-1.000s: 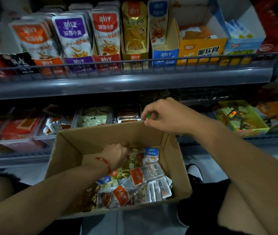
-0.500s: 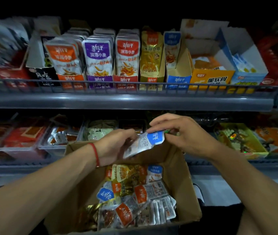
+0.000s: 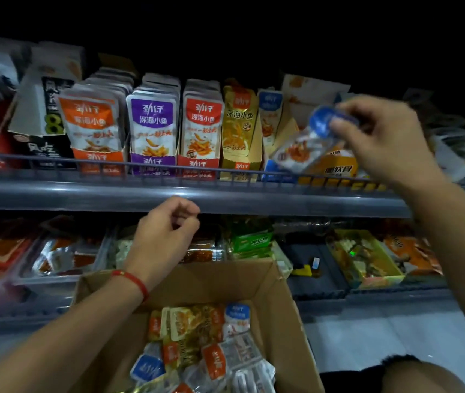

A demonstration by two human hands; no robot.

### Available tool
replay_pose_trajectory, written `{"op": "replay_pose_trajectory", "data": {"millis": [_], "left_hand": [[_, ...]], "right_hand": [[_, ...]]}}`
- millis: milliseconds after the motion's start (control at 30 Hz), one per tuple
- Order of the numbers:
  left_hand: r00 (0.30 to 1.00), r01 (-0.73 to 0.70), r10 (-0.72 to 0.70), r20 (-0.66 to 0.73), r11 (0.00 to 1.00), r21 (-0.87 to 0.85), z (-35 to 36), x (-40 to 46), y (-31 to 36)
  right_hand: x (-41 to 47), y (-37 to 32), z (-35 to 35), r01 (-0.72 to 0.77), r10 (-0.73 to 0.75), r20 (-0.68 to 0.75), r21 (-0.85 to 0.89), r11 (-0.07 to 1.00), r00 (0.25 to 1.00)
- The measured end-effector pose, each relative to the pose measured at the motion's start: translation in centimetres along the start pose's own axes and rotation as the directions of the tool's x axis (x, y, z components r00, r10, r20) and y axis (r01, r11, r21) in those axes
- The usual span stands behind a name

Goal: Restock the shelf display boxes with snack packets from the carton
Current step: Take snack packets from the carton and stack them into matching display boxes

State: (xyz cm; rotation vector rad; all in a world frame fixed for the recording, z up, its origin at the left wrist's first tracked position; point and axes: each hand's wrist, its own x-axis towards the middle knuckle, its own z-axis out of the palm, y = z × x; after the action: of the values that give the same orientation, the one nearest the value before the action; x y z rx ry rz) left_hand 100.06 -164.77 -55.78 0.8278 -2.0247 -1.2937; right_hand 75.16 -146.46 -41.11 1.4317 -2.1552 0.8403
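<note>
My right hand (image 3: 381,137) pinches a blue-topped snack packet (image 3: 307,143) by its top edge, up at the upper shelf in front of the blue display box (image 3: 275,168). That box shows one blue packet (image 3: 270,117) standing in it. My left hand (image 3: 166,239), with a red string at the wrist, hangs above the open carton (image 3: 282,307) with fingers loosely curled and nothing in them. The carton holds several mixed packets (image 3: 205,344) in orange, gold and blue.
Orange (image 3: 92,129), purple (image 3: 153,129), red (image 3: 203,129) and gold (image 3: 238,129) display boxes stand full along the upper shelf behind a wire rail (image 3: 169,168). An orange-yellow box (image 3: 339,165) sits right of the blue one. The lower shelf holds trays of other snacks (image 3: 61,256).
My right hand has taken the blue packet from my left hand and lifted it up and right to the upper shelf. My left hand has let go and stays above the carton.
</note>
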Motion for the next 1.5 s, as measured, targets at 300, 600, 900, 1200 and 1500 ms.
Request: {"op": "replay_pose_trajectory", "data": {"millis": [300, 600, 900, 1200, 1500], "left_hand": [[0.913, -0.357, 0.396, -0.094, 0.89, 0.282, -1.5, 0.9, 0.7], [0.932, -0.319, 0.352, -0.086, 0.91, 0.264, -2.1, 1.9, 1.4], [0.931, -0.339, 0.361, -0.055, 0.91, 0.239, -1.7, 1.4, 1.2], [0.924, -0.352, 0.377, -0.057, 0.901, 0.255, -1.6, 1.7, 0.7], [0.911, -0.389, 0.411, -0.015, 0.873, 0.295, -1.4, 1.5, -0.1]], "right_hand": [[12.2, 1.9, 3.6, -0.019, 0.02, -0.001, -0.286, 0.958, 1.0], [14.5, 2.9, 9.3, -0.119, 0.203, 0.193, -0.374, 0.92, 0.96], [15.5, 3.1, 11.3, -0.179, 0.284, 0.218, -0.405, 0.897, 0.934], [16.0, 2.7, 11.7, -0.23, 0.298, 0.147, -0.361, 0.904, 0.943], [14.3, 2.6, 10.5, -0.15, 0.172, 0.021, -0.392, 0.908, 0.985]]}}
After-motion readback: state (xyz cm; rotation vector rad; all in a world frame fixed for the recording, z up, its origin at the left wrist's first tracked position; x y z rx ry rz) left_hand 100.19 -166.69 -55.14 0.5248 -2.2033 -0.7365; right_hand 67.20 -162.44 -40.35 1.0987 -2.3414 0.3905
